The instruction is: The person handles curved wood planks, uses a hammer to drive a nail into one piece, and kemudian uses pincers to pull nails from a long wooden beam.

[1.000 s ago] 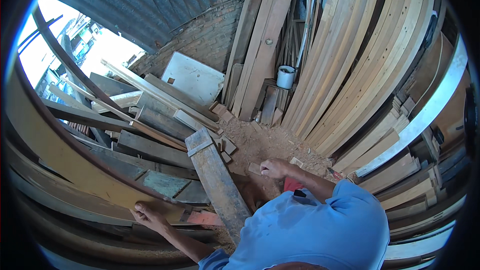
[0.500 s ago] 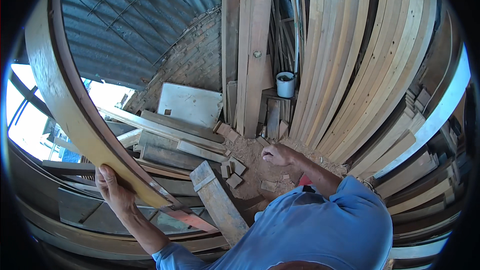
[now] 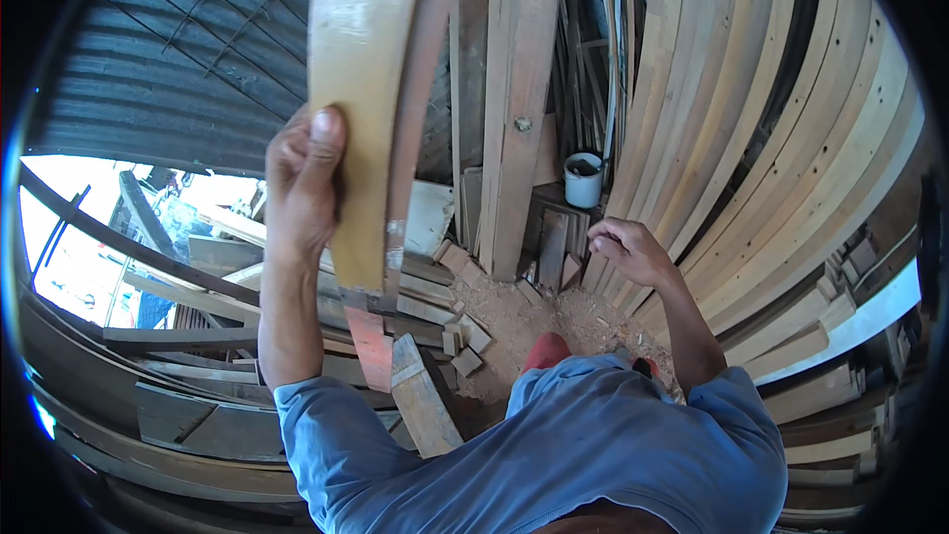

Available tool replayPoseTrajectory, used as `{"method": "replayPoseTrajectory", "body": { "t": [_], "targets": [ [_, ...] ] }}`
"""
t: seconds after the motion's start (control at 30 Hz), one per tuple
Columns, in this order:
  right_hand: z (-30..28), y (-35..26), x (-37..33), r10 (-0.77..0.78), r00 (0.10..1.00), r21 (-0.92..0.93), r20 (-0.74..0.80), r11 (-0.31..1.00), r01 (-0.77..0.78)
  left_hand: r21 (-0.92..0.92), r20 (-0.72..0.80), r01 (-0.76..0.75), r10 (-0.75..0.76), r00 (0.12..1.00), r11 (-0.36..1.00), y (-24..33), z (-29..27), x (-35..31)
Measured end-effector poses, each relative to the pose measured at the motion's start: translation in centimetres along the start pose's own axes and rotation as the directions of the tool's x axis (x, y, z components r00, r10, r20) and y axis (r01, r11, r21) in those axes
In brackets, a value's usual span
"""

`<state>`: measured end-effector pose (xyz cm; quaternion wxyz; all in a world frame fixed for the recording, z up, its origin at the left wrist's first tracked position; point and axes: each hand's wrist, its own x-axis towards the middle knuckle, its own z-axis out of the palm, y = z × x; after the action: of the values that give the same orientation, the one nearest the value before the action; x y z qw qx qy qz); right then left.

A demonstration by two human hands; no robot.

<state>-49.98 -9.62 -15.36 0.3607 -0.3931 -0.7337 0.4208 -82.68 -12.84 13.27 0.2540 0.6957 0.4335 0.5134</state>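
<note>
My left hand [image 3: 301,183] is closed on a long wooden board [image 3: 371,168], thumb across its yellow face. The board stands nearly upright at left of centre. Its upper part runs past the top of the view, and its lower end shows a worn, reddish-pink patch. To the right, my right hand [image 3: 633,250] is raised in front of the standing planks, its fingers curled in with nothing visible in them. A white bucket [image 3: 583,180] stands just beyond that hand. Below the yellow board lies a weathered plank [image 3: 423,391].
Tall planks [image 3: 682,129] lean all along the right side. Thick posts [image 3: 519,119] rise at the centre. Sawdust and small offcuts [image 3: 470,341] cover the floor ahead of me. Stacked timber [image 3: 198,425] lies at the left, below corrugated sheeting [image 3: 198,69].
My left hand has brought the board rightward and up, from a slant at the left to nearly upright before me. My right hand has risen and moved right, toward the planks.
</note>
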Motion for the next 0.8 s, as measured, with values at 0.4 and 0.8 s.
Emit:
{"method": "replayPoseTrajectory", "body": {
  "t": [0.4,0.8],
  "targets": [
    [-0.6,1.4,5.0,0.008,1.000,-0.080,0.009,0.997,-0.007,-0.356,0.237,0.214,-0.134,0.962,0.909,-7.7,6.9,16.0],
    [7.2,-3.8,17.1,-0.090,0.942,0.175,0.323,0.984,0.034,-0.472,0.373,0.455,-0.296,0.879,0.755,-14.6,7.5,25.6]
  ]
}}
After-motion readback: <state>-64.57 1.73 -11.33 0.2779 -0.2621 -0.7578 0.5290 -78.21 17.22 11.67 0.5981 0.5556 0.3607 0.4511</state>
